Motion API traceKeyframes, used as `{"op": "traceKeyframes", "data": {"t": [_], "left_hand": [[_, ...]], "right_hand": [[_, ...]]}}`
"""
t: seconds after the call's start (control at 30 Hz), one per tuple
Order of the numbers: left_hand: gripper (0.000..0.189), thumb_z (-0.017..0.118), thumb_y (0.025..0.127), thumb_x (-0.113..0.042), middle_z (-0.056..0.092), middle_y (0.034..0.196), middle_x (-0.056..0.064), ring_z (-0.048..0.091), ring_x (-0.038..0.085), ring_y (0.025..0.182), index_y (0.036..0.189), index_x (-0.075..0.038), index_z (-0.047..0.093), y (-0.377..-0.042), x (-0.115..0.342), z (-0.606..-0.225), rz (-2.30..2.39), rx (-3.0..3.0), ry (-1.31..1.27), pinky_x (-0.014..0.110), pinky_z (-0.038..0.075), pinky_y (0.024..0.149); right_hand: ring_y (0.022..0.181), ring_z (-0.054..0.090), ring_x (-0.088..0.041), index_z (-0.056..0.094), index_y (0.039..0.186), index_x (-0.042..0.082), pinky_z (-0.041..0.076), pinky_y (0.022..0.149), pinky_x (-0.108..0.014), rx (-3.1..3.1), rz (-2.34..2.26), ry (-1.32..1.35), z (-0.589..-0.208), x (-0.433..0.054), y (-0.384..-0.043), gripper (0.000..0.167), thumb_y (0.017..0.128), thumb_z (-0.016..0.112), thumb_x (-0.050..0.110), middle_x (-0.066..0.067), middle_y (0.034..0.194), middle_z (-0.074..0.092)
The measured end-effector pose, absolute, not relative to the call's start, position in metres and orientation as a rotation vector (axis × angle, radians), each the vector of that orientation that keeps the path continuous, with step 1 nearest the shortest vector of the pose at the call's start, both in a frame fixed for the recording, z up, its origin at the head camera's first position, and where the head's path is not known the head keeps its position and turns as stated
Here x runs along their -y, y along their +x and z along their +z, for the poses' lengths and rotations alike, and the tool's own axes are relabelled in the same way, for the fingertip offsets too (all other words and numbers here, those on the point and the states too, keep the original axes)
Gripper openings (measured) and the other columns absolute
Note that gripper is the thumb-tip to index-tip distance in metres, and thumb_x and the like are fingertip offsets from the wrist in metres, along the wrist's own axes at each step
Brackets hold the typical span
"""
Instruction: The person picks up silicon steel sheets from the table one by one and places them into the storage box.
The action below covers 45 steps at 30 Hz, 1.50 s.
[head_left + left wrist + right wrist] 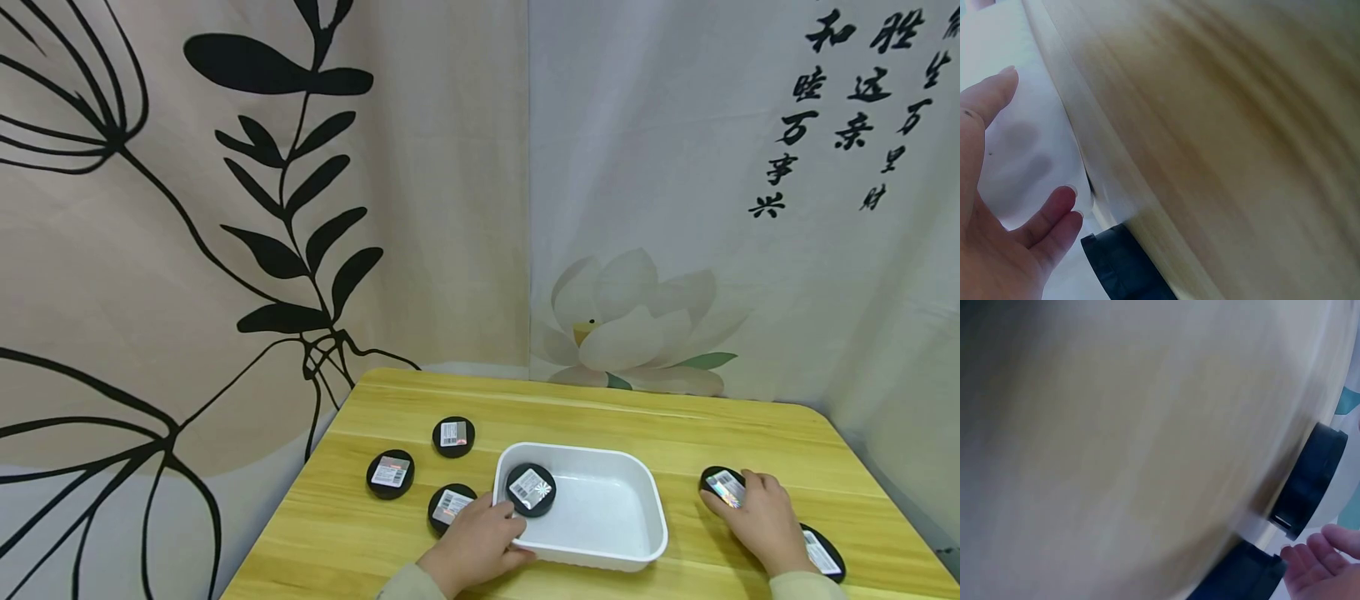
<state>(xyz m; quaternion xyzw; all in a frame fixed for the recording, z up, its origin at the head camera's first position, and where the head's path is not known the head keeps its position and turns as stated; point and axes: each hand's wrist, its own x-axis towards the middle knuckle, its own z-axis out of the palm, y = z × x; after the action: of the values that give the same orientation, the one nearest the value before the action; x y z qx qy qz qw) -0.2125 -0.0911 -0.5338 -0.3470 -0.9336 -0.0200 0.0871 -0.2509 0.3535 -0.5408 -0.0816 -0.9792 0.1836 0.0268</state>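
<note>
My left hand (480,542) is at the near left corner of the white plastic tray (651,533). In the left wrist view its thumb and fingers are spread apart beside the white wall. Inside the tray, at its left, lies a black round disc (531,490) with a barcode label. Another labelled disc (448,505) is partly hidden behind the left hand. My right hand (761,517) reaches over a labelled black disc (722,483), thumb and fingers spread around its near side. In the right wrist view, the fingers are loosely bent beside the disc (1310,481).
Two more black discs lie left of the tray, one further back (453,437) and one to the left (390,474). Another disc (823,553) sits right of the right wrist. The wooden table (600,408) ends at printed curtains (450,208).
</note>
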Motion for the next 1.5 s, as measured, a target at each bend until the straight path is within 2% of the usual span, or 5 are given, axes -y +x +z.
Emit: {"op": "traceKeyframes", "data": {"t": [0.53, 1.2, 1.5], "left_hand": [[0.04, 0.06, 0.09, -0.065, 0.047, 0.076, -0.014, 0.045, 0.009, 0.077, 0.074, -0.029, 0.053, -0.214, 0.091, -0.536, -0.074, 2.755, -1.037, 0.025, 0.042, 0.076], [0.04, 0.06, 0.09, -0.065, 0.046, 0.077, -0.014, 0.043, 0.009, 0.077, 0.076, -0.029, 0.053, -0.213, 0.089, -0.535, -0.066, 2.753, -1.047, 0.024, 0.042, 0.075], [0.04, 0.061, 0.09, -0.064, 0.043, 0.075, -0.014, 0.04, 0.009, 0.074, 0.075, -0.028, 0.052, -0.211, 0.092, -0.535, -0.084, 2.738, -1.037, 0.023, 0.038, 0.069]], "right_hand": [[0.121, 0.036, -0.065, 0.034, 0.135, -0.027, 0.035, 0.102, -0.072, 3.046, 0.583, -0.263, -0.543, -0.359, -0.251, 0.111, 0.088, 0.06, 0.07, -0.052, 0.132, 0.033], [0.11, 0.046, -0.064, 0.039, 0.126, -0.03, 0.041, 0.095, -0.07, 3.09, 0.56, -0.246, -0.549, -0.367, -0.253, 0.115, 0.082, 0.064, 0.073, -0.052, 0.119, 0.043], [0.11, 0.046, -0.066, 0.042, 0.124, -0.029, 0.04, 0.094, -0.071, 3.075, 0.547, -0.229, -0.553, -0.366, -0.258, 0.114, 0.082, 0.064, 0.074, -0.051, 0.118, 0.047]]}}
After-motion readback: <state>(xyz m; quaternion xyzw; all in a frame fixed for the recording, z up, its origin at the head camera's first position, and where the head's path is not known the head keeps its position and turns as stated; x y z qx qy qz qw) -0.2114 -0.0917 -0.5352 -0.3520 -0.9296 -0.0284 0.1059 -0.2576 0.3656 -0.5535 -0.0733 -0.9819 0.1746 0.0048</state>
